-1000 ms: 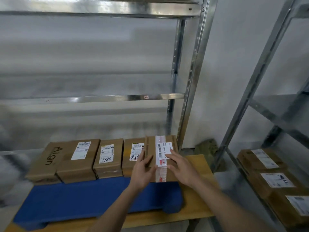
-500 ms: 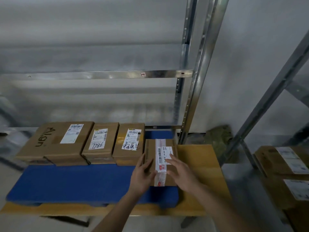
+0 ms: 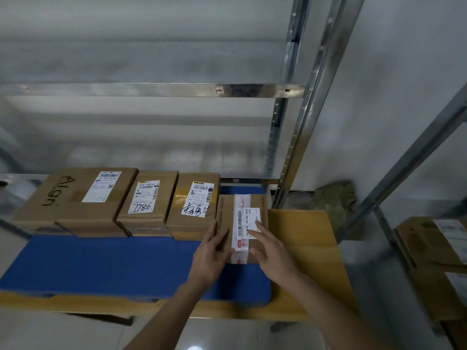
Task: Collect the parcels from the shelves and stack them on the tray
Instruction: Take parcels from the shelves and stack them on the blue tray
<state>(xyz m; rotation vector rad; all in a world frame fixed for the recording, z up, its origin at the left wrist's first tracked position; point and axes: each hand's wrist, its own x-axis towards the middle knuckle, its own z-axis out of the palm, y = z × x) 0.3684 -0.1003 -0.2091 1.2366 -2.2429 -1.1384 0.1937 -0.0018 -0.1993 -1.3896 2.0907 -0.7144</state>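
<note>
Brown cardboard is filling the middle of my view: four parcels are sitting in a row on the blue tray [image 3: 101,263], which is lying on a wooden table [image 3: 305,238]. I am looking at the largest parcel [image 3: 75,200] on the left end, marked with black lettering, then a parcel with a handwritten number [image 3: 149,203], then a parcel with handwritten characters [image 3: 193,205], each just beside the next.

The fourth parcel [image 3: 255,238], taped down its middle with a white and red label strip, is resting at the right end of the row, against the third one and over the tray's right part. My left hand [image 3: 211,258] is lying along its left side, fingers straight and close together, thumb against the near edge, touching rather than gripping. My right hand [image 3: 273,251] is resting on its top and near right corner, fingers spread and relaxed, the forefinger reaching onto the label.

Behind the tray a metal shelving unit [image 3: 305,137] is standing with bare steel shelves. To the right, a second rack [image 3: 404,173] is holding more labelled cardboard boxes [image 3: 429,248] low down. A crumpled olive-green bundle [image 3: 336,200] is lying on the floor between the two racks, against the wall.
</note>
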